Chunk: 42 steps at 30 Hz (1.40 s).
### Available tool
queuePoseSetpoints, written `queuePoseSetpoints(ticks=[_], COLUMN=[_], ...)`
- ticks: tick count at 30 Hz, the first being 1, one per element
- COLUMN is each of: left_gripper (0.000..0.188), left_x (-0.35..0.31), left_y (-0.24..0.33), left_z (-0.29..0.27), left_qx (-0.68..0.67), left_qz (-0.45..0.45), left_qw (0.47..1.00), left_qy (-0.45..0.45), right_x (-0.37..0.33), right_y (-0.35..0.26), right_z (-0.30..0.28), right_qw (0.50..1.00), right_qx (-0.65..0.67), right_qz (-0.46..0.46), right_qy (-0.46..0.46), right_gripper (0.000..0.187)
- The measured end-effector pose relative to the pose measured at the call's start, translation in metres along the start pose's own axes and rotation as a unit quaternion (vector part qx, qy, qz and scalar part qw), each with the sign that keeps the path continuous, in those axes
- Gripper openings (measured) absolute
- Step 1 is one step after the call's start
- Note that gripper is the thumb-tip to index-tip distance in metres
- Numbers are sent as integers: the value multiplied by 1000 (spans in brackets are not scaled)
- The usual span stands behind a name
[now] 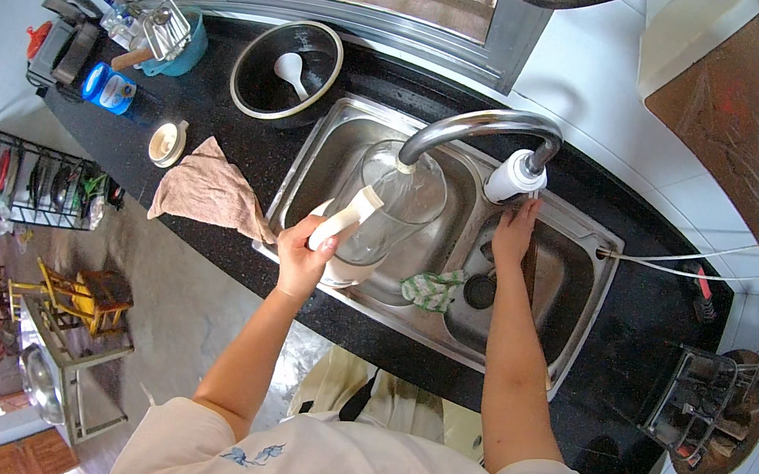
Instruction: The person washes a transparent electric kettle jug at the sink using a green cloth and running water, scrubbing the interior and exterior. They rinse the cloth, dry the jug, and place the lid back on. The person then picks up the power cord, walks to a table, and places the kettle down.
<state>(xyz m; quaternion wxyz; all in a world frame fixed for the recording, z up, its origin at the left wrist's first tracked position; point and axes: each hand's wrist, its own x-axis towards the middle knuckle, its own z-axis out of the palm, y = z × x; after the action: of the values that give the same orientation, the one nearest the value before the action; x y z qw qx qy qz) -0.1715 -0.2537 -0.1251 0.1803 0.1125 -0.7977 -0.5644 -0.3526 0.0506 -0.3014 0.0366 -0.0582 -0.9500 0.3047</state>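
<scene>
My left hand (304, 249) is closed round the white handle of a clear jug (365, 234), held over the left basin of the steel sink (299, 184). The jug's wide mouth is under the spout of the chrome gooseneck faucet (482, 118). Whether water is running, I cannot make out. My right hand (515, 233) reaches to the foot of the faucet's white body (515, 177), fingers closed at its lever, which they mostly hide. A green-and-white checked cloth (432, 289) lies over the divider between the basins, between my two hands.
Left of the sink, a pink cloth (210, 190) drapes on the black counter, near a round lidded container (168, 143). Behind are a black bowl (263, 64) with a white ladle (292, 74), a blue can (109, 89) and a teal basket (191, 52). A wire rack (690, 404) stands right.
</scene>
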Motion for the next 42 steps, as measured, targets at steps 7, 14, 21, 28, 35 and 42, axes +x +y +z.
queuePoseSetpoints(ticks=[7, 14, 21, 28, 35, 42], left_gripper=[33, 37, 37, 36, 38, 37], left_x=[-2, -4, -4, -5, -5, -5], left_y=[2, 13, 14, 13, 12, 13], left_z=[-2, 0, -2, -1, -1, 0], left_qx=[-3, -15, 1, -18, -24, -9], left_qz=[-3, 22, 28, 15, 19, 21], left_qw=[1000, 1000, 1000, 1000, 1000, 1000], left_qy=[-1, -4, -1, 3, 1, 3], right_x=[-1, -2, 0, 0, -2, -2], right_y=[-3, -1, 0, 3, -7, -8], right_z=[-2, 0, 2, 4, -4, -7], right_qw=[1000, 1000, 999, 1000, 999, 999], right_qx=[9, 22, 34, 30, 31, 41], right_qz=[1, -18, 2, 9, 24, 9], right_qy=[-2, 12, 6, 4, -17, -8], right_gripper=[56, 57, 58, 60, 60, 60])
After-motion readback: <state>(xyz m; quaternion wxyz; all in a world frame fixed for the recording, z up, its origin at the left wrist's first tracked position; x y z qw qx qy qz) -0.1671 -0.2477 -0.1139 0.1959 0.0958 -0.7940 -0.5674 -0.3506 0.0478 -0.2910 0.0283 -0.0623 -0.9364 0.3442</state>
